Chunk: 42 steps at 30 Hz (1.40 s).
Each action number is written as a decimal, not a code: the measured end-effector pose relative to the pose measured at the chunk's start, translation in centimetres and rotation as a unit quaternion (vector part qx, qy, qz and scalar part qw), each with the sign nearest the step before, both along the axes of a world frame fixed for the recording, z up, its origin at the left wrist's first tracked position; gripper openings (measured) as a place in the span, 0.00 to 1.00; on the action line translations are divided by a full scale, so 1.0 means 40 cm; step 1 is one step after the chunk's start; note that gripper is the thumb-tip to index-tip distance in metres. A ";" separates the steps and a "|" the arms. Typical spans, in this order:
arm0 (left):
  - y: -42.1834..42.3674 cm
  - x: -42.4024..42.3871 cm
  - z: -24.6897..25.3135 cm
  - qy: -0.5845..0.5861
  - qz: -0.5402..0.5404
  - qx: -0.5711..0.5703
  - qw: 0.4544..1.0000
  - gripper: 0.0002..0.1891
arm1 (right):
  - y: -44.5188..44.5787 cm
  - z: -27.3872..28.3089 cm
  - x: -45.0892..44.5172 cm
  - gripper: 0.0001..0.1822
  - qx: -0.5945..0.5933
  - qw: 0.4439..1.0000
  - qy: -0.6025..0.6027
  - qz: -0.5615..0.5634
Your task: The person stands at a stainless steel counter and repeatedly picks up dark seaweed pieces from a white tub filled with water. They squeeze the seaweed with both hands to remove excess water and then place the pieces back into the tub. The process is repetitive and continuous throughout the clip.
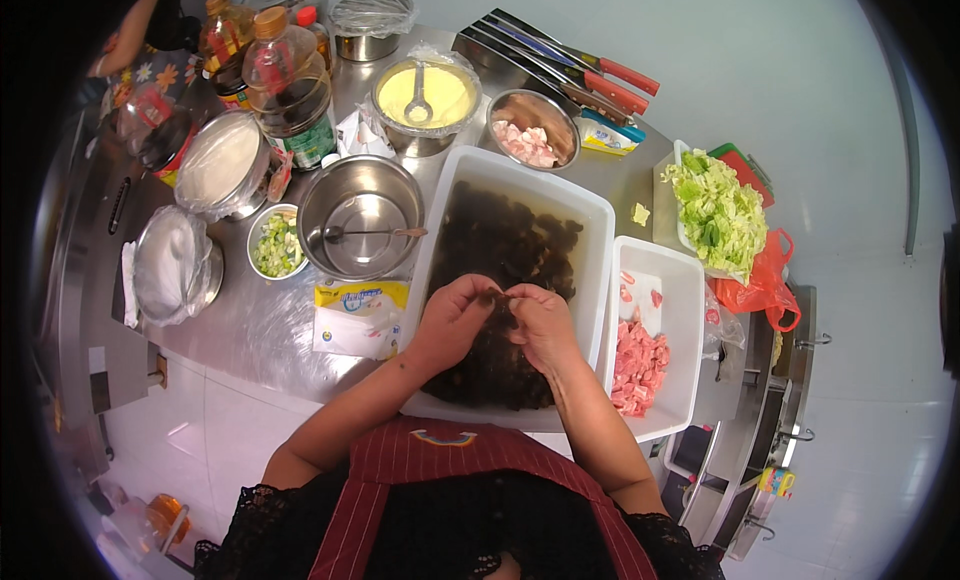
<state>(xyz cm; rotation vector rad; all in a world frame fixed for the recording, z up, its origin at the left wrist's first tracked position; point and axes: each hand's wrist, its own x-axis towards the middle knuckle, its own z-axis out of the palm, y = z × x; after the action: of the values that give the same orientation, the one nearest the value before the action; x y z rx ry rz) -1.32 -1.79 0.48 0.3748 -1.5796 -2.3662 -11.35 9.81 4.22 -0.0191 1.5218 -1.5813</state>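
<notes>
Both my hands are over a white plastic tub (606,239) of cloudy brown water with many dark pieces of what looks like wood ear fungus (491,231). Between the fingertips of my left hand (456,317) and my right hand (545,326) is a small dark piece of the fungus (498,298); the fingers partly hide it. The hands nearly meet at the thumbs. Right of the tub stands a smaller white tub (696,302) with cut pink meat (639,370). On the left are a steel pot (315,239) with a spoon (375,233) and a yellow-and-white packet (360,321).
A knife rack with red-handled knives (622,92) stands at the back, beside a steel bowl of meat (574,145). Chopped leaves (716,212) fill a container at right. Sauce bottles (289,85), covered pots (217,160) and a bowl of scallions (277,246) crowd the left. Another person's arm (127,36) shows top left.
</notes>
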 end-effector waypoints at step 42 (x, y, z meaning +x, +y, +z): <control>-0.003 -0.034 -0.020 0.110 0.059 -0.433 0.893 0.15 | -0.001 -0.201 -0.444 0.14 0.329 0.870 0.310 0.195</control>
<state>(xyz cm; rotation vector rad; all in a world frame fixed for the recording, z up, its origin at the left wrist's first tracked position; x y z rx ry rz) -2.70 -1.89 -0.30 -0.0020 -2.1873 -1.3343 -29.10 9.78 -3.81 -0.4613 2.3185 -0.6890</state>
